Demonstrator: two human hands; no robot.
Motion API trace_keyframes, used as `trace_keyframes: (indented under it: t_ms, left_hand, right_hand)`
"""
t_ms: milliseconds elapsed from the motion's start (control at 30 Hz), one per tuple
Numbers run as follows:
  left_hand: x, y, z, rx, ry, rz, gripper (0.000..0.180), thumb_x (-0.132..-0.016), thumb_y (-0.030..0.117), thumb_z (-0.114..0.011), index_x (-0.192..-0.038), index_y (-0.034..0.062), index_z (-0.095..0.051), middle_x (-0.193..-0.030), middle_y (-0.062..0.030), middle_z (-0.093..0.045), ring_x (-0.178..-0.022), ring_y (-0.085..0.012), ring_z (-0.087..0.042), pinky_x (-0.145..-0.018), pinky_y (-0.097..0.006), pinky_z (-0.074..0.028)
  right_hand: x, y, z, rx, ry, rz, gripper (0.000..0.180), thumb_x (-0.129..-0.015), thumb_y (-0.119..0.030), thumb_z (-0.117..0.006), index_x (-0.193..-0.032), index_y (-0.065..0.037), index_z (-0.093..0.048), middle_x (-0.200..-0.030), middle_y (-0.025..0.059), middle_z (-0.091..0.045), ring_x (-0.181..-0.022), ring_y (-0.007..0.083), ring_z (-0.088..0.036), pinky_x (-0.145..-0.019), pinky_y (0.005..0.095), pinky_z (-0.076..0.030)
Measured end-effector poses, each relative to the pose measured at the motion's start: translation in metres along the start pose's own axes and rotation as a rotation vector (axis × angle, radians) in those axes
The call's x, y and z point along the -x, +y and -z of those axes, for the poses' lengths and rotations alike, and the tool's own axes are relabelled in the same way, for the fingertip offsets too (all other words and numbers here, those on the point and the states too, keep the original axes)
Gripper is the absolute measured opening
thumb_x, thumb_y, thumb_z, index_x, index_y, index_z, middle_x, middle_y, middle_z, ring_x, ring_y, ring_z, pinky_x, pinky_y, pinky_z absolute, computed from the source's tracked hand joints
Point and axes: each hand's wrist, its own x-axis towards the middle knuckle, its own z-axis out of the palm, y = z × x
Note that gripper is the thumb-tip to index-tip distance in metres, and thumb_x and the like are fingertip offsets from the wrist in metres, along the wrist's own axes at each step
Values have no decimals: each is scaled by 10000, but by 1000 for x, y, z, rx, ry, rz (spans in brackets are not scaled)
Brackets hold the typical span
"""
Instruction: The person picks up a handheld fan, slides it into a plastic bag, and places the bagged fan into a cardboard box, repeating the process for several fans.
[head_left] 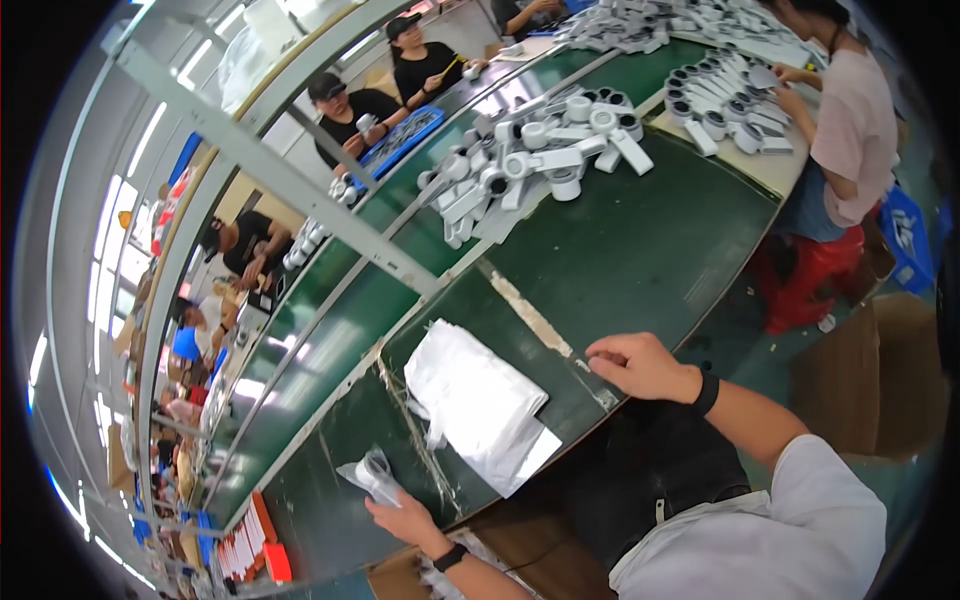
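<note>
So the left hand (pixel 405 522) had its grip closed around the lower end of a white plastic part in a clear bag (pixel 378 478), over the left end of the green counter (pixel 650 235), not far from its near edge. The right hand (pixel 640 367) was pretty loose, grip released with the fingers half curled, right by that same near edge. Between them sat a stack of white plastic bags (pixel 470 385), with a big heap of white-gray parts (pixel 540 150) up at the far edge.
</note>
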Motion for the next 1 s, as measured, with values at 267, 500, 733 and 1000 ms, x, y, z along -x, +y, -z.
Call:
trace_keyframes:
  t_ms: [267,500,733,1000]
  left_hand:
    - [91,90,59,606,-500,-425,258,-780,65,-714,-1015,4,-627,-991,-133,-601,-924,-300,-555,-793,-384,-451]
    - [123,126,31,505,-491,-616,130,-768,18,-714,-891,8,-672,-883,-121,-618,-835,-284,-576,-750,-360,-466]
    - [118,120,24,521,-542,-565,83,-795,-4,-681,-875,6,-662,-870,-109,-621,-805,-272,-580,-729,-341,-468]
    - [122,113,28,725,-582,-59,98,-935,42,-545,-968,-33,-600,-876,-57,-627,-788,-105,-572,-716,-229,-466]
  right_hand:
    - [-95,66,100,483,373,-205,415,-822,-260,-667,-1159,-42,-564,-905,105,-646,-727,224,-628,-667,350,-501]
    - [-205,155,148,897,565,-242,733,-792,-341,-663,-1361,5,-357,-1222,238,-500,-1110,435,-510,-949,481,-446]
    - [-248,187,179,961,321,-447,590,-824,-346,-661,-1245,-1,-435,-1089,279,-622,-1010,433,-605,-871,504,-476]
    - [-225,149,184,80,394,-545,326,-880,-251,-596,-1056,22,-565,-964,154,-666,-865,251,-665,-749,357,-541]
